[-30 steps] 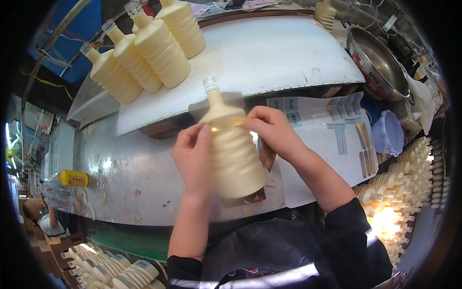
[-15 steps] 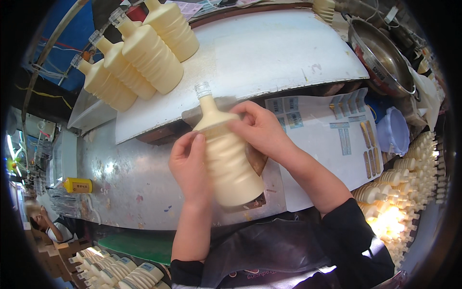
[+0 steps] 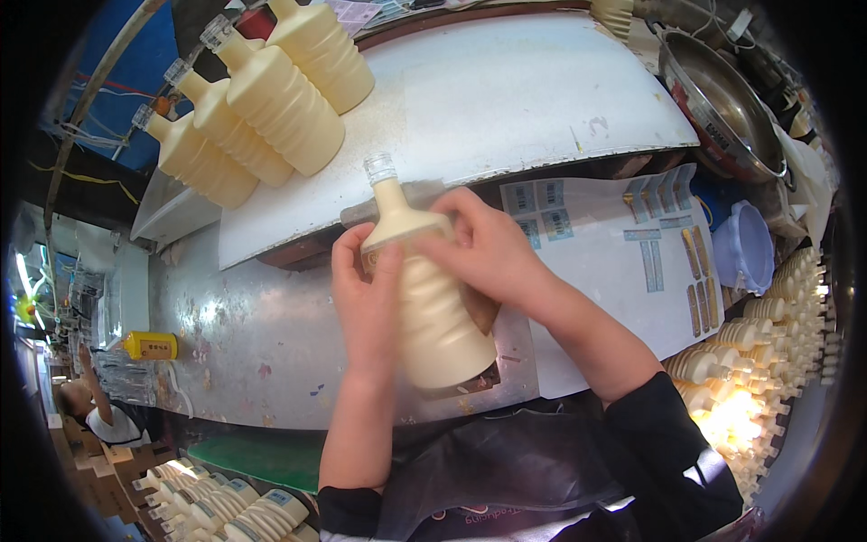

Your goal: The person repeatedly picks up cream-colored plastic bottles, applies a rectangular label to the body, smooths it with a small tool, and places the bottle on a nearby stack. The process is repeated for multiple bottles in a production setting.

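A cream bottle (image 3: 438, 316) with a ribbed body and a clear threaded mouth lies tilted in front of me, its neck pointing away. My left hand (image 3: 366, 280) grips its left side, fingers curled behind and thumb on the front below the shoulder. A small patch of gold label (image 3: 371, 259) shows at the bottle's left edge beside that thumb. From the right, my right hand (image 3: 479, 244) is closed on the shoulder, its thumb laid across the front and slightly blurred. The rest of the label is hidden by my fingers or too blurred to make out.
Several similar bottles (image 3: 284, 108) stand on the white board (image 3: 506, 90) at the back left. A sheet of blue and gold labels (image 3: 587, 262) lies to the right, near a lilac bucket (image 3: 744, 248) and a metal pan (image 3: 722, 99). A yellow container (image 3: 151, 345) sits left. Another person (image 3: 99, 411) is beyond.
My left hand has shifted slightly up and right along the bottle's edge. My right thumb has swept left across the shoulder. A gold patch now shows by the left thumb. The other person's arm has risen.
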Tool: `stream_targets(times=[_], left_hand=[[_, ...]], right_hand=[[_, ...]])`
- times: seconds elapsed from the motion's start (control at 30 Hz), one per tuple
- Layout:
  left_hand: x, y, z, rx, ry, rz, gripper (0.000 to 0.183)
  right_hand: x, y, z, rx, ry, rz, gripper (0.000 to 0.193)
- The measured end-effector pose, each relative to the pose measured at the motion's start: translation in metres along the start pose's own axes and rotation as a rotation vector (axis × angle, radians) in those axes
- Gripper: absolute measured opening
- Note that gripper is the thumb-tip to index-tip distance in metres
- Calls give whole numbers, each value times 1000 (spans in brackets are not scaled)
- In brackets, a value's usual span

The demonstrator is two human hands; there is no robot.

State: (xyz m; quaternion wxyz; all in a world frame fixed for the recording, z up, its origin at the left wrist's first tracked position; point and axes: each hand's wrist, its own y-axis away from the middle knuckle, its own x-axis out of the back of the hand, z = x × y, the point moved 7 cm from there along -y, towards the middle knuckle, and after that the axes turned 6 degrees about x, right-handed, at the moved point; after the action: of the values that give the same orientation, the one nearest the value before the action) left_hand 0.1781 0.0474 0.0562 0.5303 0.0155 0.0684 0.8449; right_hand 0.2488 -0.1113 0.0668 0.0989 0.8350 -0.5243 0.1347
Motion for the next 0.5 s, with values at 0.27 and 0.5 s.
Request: stream_targets(times=[0.27,0.5], left_hand=[[0,-5,-12,57,62,-80,31],[-1,-8,-18,61,65,-76,35]], right_hand=[[-6,-1,9,1,-198,-3,34],[-3,-1,7,6,-114,7,45]])
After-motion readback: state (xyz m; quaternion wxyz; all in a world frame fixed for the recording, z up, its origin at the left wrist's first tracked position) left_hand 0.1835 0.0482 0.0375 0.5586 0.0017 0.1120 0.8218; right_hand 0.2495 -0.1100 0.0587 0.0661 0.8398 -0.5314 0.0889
